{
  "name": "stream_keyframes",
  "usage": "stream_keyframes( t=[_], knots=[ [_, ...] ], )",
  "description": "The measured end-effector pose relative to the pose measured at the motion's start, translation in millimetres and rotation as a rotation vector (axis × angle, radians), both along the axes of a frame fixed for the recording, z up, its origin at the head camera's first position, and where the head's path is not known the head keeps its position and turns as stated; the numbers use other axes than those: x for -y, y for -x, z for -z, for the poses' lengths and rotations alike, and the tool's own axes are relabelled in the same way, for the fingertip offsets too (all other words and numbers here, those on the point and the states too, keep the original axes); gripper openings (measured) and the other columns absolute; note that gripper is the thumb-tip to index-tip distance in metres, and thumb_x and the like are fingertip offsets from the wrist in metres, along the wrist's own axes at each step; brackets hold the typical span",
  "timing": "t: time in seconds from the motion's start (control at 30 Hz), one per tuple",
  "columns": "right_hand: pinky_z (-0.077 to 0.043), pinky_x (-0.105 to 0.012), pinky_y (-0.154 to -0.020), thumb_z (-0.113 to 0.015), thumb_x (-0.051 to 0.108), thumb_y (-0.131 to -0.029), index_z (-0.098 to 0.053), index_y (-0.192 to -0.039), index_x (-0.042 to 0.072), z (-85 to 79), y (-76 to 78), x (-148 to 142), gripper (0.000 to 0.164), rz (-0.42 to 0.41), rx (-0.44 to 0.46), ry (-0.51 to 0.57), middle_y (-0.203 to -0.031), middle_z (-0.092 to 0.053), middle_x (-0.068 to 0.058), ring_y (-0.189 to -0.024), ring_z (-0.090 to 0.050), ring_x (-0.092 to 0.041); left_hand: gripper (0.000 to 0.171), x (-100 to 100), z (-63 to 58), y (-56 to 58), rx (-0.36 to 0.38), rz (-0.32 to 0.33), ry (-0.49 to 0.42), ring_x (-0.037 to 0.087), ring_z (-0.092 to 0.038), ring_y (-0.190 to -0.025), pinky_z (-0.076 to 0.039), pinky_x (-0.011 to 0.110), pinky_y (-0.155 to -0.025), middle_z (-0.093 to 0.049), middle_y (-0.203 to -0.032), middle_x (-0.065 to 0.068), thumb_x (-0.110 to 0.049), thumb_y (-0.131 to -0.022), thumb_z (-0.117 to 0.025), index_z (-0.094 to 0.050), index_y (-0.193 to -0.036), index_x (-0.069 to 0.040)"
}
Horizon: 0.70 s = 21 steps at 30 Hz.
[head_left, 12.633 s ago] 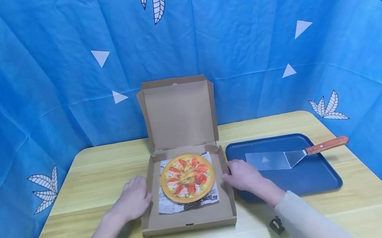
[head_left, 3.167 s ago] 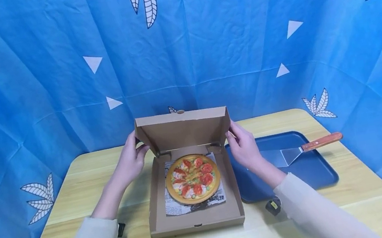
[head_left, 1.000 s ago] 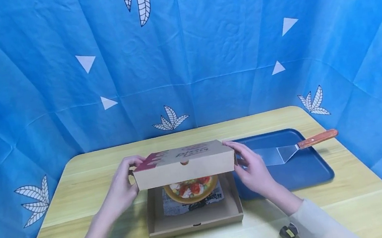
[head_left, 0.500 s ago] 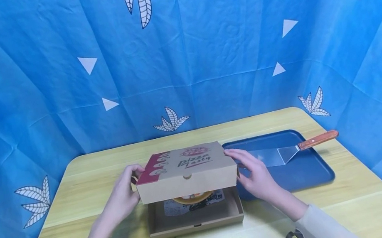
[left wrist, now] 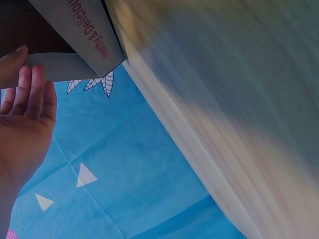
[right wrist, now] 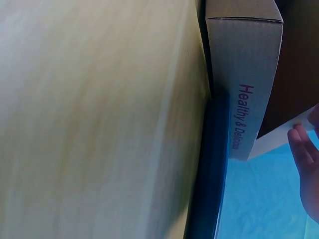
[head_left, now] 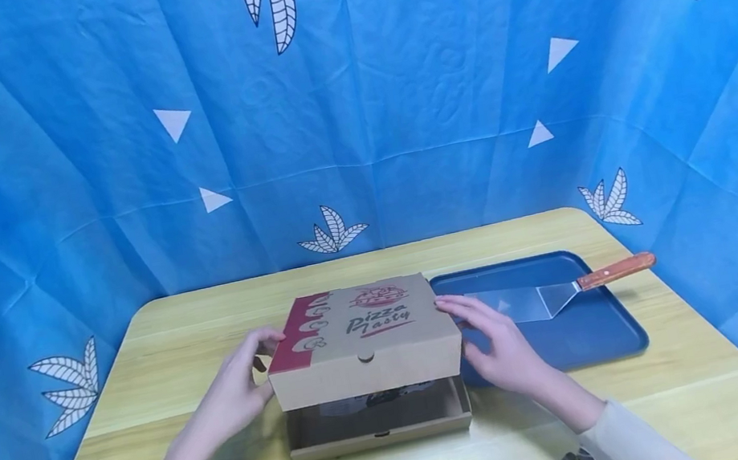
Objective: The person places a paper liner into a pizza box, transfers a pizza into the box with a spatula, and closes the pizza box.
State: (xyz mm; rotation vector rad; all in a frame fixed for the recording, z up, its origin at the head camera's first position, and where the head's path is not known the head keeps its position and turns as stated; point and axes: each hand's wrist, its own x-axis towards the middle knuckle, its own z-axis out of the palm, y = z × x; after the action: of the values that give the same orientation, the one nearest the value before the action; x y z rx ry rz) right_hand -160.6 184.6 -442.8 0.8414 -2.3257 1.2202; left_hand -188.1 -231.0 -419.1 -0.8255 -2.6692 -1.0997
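A cardboard pizza box has its lid (head_left: 343, 381), printed "Pizza Tasty" with a red strip, tilted low over the base (head_left: 417, 431). A dark gap shows along the front between lid and base. My left hand (head_left: 233, 393) pinches the lid's left side flap; in the left wrist view, thumb and fingers (left wrist: 36, 92) lie on either side of that flap. On the opposite side my right hand (head_left: 503, 347) pinches the right flap, its fingers (right wrist: 301, 147) against the outer face in the right wrist view. Printed paper (head_left: 397, 395) shows inside the base; the pizza is hidden under the lid.
A dark blue tray (head_left: 578, 341) stands right beside the box. Across it lies a spatula (head_left: 556, 296) with a wooden handle sticking out past the tray's right edge. The light wooden table (head_left: 174, 336) ends at a blue patterned curtain (head_left: 348, 103).
Both hands have swung the lid from upright at the back, forward and down over the base. The pizza, visible before, is now covered. Tray and spatula have stayed put.
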Motion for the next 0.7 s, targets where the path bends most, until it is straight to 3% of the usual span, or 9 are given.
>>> stream_keyframes(
  t=[0.13, 0.37, 0.57, 0.7],
  knots=[
    [-0.051, -0.028, -0.105, -0.051, -0.024, -0.074, -0.053, -0.15, 0.004, -0.3, -4.0, -2.7, 0.081, -0.031, 0.042, 0.018, -0.151, -0.054, -0.012, -0.134, -0.056, -0.025, 0.065, 0.3, -2.2, -5.8, 0.029, 0.014, 0.016, 0.014, -0.058, -0.104, -0.056, 0.037, -0.083, -0.066, -0.12, 0.0, 0.01, -0.081, -0.08, -0.052, -0.137, -0.007],
    [-0.037, -0.023, -0.115, -0.041, -0.018, -0.085, -0.055, -0.149, 0.005, -5.5, -12.1, -4.3, 0.07, -0.038, 0.106, 0.016, -0.155, -0.052, -0.008, -0.143, -0.048, -0.026, 0.07, 3.0, -4.9, -17.7, 0.055, 0.042, 0.051, 0.013, -0.056, -0.112, -0.057, 0.038, -0.088, -0.059, -0.134, 0.0, 0.011, -0.086, -0.071, -0.046, -0.147, -0.011],
    [-0.031, -0.024, -0.119, -0.049, -0.003, -0.099, -0.053, -0.149, 0.002, -5.5, -16.2, -6.0, 0.051, -0.069, 0.092, 0.002, -0.156, -0.051, -0.012, -0.145, -0.046, -0.028, 0.064, 6.9, -7.2, -26.9, 0.118, 0.046, 0.048, 0.015, -0.056, -0.117, -0.056, 0.036, -0.092, -0.054, -0.143, -0.001, 0.007, -0.096, -0.054, -0.044, -0.155, -0.019],
    [-0.04, -0.032, -0.117, -0.057, 0.007, -0.099, -0.051, -0.151, 0.004, -4.1, -18.2, -7.4, 0.053, -0.087, 0.104, 0.001, -0.157, -0.049, -0.012, -0.145, -0.045, -0.028, 0.051, 9.9, -6.4, -32.1, 0.1, 0.064, 0.032, 0.014, -0.055, -0.122, -0.053, 0.04, -0.099, -0.054, -0.144, -0.005, -0.006, -0.108, -0.045, -0.043, -0.157, -0.02]
  ],
)
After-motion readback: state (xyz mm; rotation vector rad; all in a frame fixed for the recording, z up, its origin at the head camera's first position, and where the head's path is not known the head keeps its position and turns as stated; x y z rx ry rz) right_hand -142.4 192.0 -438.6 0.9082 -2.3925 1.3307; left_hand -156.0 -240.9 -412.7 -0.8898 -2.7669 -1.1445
